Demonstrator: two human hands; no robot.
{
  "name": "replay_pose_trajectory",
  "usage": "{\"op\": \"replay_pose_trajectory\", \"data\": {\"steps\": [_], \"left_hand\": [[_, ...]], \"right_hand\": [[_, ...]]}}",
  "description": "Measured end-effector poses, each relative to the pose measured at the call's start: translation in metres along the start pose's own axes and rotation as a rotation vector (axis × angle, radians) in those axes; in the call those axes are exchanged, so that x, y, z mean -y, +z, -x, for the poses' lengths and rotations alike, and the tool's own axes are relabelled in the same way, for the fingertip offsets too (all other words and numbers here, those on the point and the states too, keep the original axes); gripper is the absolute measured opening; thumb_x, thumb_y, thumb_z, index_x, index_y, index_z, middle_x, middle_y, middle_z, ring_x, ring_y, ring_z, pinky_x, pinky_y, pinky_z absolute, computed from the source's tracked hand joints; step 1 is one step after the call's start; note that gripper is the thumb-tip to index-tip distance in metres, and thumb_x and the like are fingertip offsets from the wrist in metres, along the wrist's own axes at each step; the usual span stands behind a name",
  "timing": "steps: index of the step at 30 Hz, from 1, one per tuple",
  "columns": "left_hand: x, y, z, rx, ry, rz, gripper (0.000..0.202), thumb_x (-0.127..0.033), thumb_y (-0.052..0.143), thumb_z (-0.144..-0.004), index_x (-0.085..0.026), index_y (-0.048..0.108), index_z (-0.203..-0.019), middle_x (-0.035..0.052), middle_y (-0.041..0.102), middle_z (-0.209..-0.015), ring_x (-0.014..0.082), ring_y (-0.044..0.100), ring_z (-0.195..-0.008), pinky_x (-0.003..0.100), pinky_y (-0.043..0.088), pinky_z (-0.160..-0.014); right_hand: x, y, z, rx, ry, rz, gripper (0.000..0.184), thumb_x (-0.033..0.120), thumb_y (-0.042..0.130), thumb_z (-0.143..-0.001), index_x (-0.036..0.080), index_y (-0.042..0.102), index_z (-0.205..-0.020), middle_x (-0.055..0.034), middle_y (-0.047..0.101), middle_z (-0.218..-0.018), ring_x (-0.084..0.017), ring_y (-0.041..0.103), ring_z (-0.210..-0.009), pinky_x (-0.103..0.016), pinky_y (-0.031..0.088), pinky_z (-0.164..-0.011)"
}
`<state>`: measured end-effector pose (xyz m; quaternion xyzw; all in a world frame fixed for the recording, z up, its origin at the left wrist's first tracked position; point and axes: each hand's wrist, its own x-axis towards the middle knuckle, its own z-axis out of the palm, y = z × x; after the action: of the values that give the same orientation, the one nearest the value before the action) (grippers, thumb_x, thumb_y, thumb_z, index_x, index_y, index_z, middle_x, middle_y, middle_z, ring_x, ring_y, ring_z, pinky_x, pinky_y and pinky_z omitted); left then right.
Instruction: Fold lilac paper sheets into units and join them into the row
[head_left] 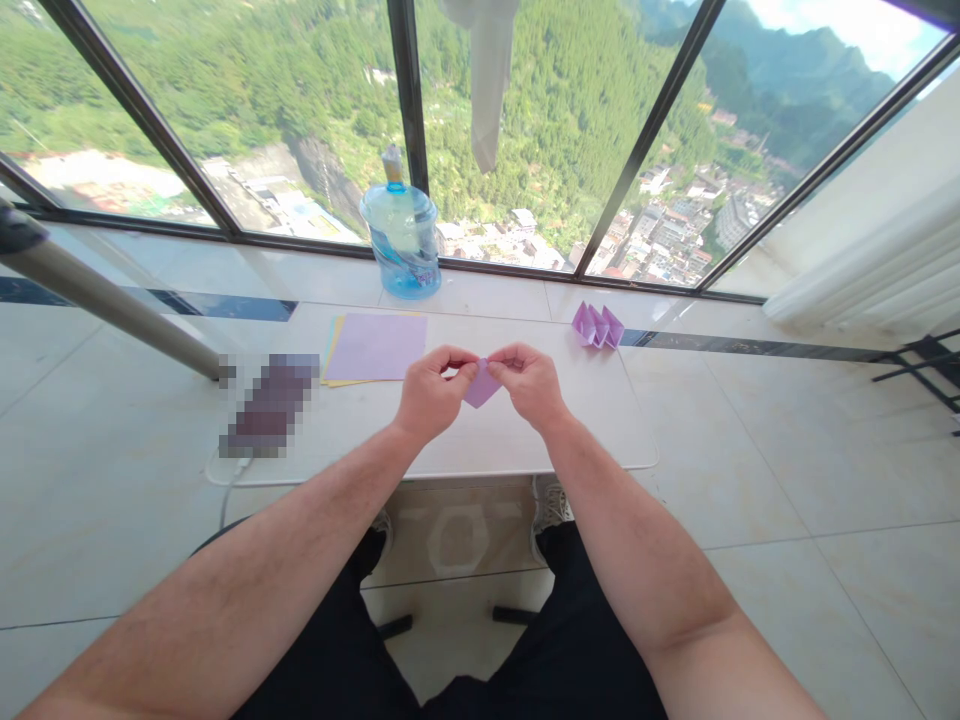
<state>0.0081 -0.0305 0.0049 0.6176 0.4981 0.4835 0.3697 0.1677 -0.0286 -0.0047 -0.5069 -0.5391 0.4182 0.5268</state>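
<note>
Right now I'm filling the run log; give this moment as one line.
left hand: pinching purple paper | right hand: pinching same paper | paper stack: on table, left | folded purple pieces: far right corner

Bench (pixel 611 425): white, with round corners
Left end: a blurred dark thing (pixel 270 405) with a white cord (pixel 243 465)
Paper pile (pixel 379 347): flat sheets, purple on top
Far right corner: folded purple paper (pixel 598 327)

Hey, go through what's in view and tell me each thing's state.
Small purple paper: folded
Left hand: pinching the small purple paper
Right hand: pinching it too
Sheet stack: flat
Purple shapes: folded, close together
Blue jug: upright
Pixelated item: cable at its end, otherwise unreadable
Curtain: hanging
</note>
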Motion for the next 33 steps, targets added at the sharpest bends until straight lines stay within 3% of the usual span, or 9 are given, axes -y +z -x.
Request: {"op": "replay_pose_trajectory", "data": {"steps": [11,24,33], "left_hand": [[0.003,0.002,-0.005,-0.113,-0.073,0.091,0.021,-0.033,0.068,-0.078,-0.016,0.073,-0.089,0.0042,0.075,-0.086,0.017,0.067,-0.078,0.028,0.053,-0.073],[0.001,0.004,-0.004,-0.127,-0.109,0.11,0.02,-0.031,0.068,-0.075,-0.015,0.075,-0.087,0.0039,0.075,-0.081,0.0166,0.065,-0.073,0.027,0.052,-0.07],[0.001,0.006,-0.004,-0.145,-0.164,0.196,0.021,-0.031,0.071,-0.072,-0.014,0.075,-0.084,0.0035,0.073,-0.077,0.0157,0.062,-0.07,0.025,0.048,-0.064]], "right_hand": [[0.001,0.009,0.005,-0.092,-0.041,0.018,0.015,0.032,0.071,-0.076,0.021,0.077,-0.086,-0.0026,0.077,-0.085,-0.02,0.071,-0.084,-0.034,0.057,-0.081],[0.002,0.014,0.007,-0.087,-0.021,-0.04,0.016,0.028,0.072,-0.075,0.022,0.08,-0.088,-0.0026,0.079,-0.09,-0.021,0.073,-0.086,-0.033,0.058,-0.079],[0.001,0.017,0.012,-0.145,-0.236,0.194,0.016,0.023,0.067,-0.082,0.026,0.081,-0.089,-0.0021,0.077,-0.096,-0.018,0.071,-0.09,-0.029,0.058,-0.079]]}}
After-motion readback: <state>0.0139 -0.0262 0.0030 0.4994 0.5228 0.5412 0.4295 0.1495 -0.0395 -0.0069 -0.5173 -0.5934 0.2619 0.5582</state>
